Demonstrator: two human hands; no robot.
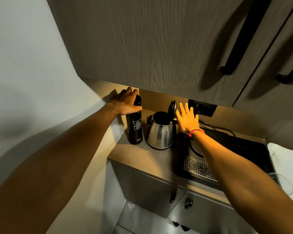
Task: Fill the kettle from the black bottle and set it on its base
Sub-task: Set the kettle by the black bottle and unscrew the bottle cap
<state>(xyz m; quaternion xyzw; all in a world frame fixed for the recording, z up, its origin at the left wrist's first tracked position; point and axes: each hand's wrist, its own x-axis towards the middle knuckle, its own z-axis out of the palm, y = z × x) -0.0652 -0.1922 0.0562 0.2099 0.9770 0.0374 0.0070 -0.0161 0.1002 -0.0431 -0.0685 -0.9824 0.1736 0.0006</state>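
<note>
A black bottle (134,129) with white lettering stands upright at the counter's left end. My left hand (127,103) is wrapped around its top and cap. Just right of it sits a steel kettle (160,134) with its black lid (172,107) flipped up and its mouth open. My right hand (187,119) hovers with fingers spread beside the raised lid, above the kettle's handle, holding nothing. The round kettle base (195,148) lies on a black tray to the right, partly hidden by my right forearm.
The black tray (243,149) has a perforated metal drip grate (199,168) at its front. A wall socket (203,108) and a black cord (216,128) sit behind. A cupboard (159,48) hangs low overhead. A glass (282,183) stands at the counter's right edge.
</note>
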